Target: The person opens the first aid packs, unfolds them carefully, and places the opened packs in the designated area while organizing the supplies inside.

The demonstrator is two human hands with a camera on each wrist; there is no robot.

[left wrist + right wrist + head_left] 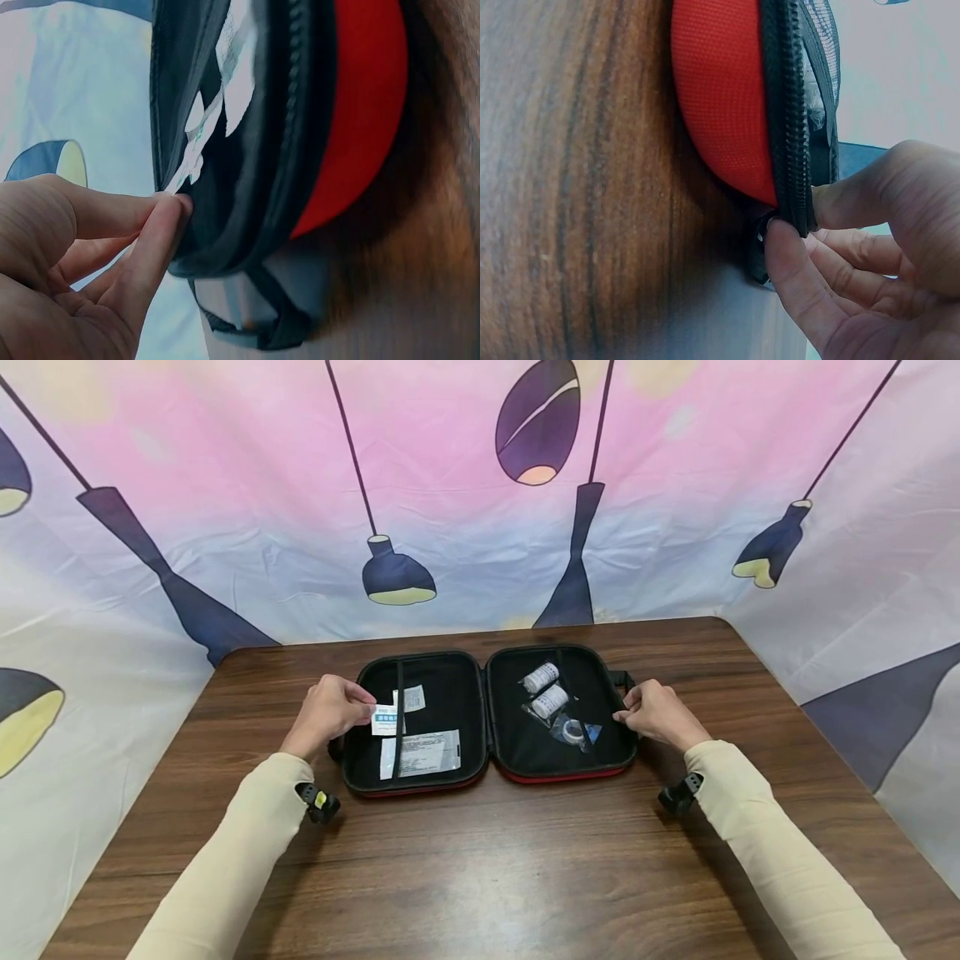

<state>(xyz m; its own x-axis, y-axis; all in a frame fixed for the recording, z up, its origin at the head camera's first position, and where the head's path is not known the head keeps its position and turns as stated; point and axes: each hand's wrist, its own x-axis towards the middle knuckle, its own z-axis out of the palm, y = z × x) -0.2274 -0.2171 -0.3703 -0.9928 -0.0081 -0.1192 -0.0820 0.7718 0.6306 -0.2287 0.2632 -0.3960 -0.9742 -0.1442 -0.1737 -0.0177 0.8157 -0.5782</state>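
An unzipped red and black case (450, 727) lies spread flat on the table. My left hand (330, 714) pinches a small white packet with blue print (385, 720) between thumb and fingertip, over the left half near its elastic strap (399, 693). Behind that packet is another small white packet (414, 697), and a larger clear-and-white packet (430, 753) lies below. On the right side, my right hand (654, 714) pinches the case's zippered rim (799, 180). In the right half are two white wrapped rolls (550, 701) and a bagged ring-shaped roll (573, 732).
The brown wooden table (480, 877) extends around the case. A patterned cloth (465, 493) hangs behind its far edge. A black carry strap (262, 330) sticks out from the case's left end, and another strap (622, 678) from the right.
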